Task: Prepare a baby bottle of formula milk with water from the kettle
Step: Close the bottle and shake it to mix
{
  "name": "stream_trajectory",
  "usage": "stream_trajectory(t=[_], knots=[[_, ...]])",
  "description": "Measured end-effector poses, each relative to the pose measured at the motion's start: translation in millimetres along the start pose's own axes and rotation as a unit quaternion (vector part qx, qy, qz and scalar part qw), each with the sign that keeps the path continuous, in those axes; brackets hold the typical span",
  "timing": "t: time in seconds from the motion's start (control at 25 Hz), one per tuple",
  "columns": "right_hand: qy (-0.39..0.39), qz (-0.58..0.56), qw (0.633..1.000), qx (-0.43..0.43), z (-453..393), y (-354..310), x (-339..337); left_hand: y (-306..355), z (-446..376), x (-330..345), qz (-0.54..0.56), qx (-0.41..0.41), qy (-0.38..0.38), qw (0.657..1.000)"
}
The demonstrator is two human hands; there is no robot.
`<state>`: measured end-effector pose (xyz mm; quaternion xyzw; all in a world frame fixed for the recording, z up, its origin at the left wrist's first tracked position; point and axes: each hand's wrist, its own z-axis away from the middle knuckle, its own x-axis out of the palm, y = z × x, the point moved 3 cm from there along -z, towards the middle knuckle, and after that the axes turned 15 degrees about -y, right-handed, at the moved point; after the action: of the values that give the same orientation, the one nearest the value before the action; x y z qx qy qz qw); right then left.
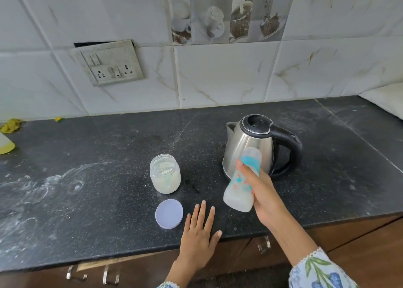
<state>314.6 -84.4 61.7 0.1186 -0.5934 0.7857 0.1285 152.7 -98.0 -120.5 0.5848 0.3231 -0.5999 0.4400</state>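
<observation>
Right hand point(260, 191) grip clasps the capped, milky-filled printed baby bottle point(241, 187), long axis tilted toward the steel kettle point(248, 150); left hand point(199, 228) lies flat, released, on the black counter point(98, 178).

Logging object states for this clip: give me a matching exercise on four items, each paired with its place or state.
Items:
1. bottle
2. jar
3. lid
4. kettle

States:
A. lies flat on the counter, off its container
B. stands open, powder inside
C. gripped tilted in the right hand
D. stands closed, handle pointing right

Pairs: 1-C, 2-B, 3-A, 4-D
</observation>
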Motion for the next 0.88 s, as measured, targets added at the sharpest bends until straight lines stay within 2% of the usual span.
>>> stream_trajectory(t=[0.28,0.4,0.48,0.56,0.6,0.72,0.88], knots=[[-0.071,-0.031,0.996,0.051,10,-10,-17,-1,-2,3,0.006,0.001,0.010,1.000],[-0.134,0.082,0.986,0.046,18,-14,-19,-3,-3,4,0.002,-0.001,0.017,1.000],[-0.150,0.149,0.977,-0.030,19,-23,-19,-3,-3,7,-0.004,0.001,0.020,1.000],[-0.115,0.104,0.981,-0.117,20,-22,-17,-4,-4,7,0.000,0.008,0.021,1.000],[-0.106,0.074,0.983,-0.130,21,-16,-14,-4,-4,7,0.003,0.012,0.025,1.000],[-0.156,0.047,0.982,-0.093,24,4,6,-3,-6,7,-0.003,0.020,0.045,0.999],[-0.080,-0.125,0.978,-0.144,14,-1,4,-4,-5,6,0.000,0.019,0.057,0.998]])
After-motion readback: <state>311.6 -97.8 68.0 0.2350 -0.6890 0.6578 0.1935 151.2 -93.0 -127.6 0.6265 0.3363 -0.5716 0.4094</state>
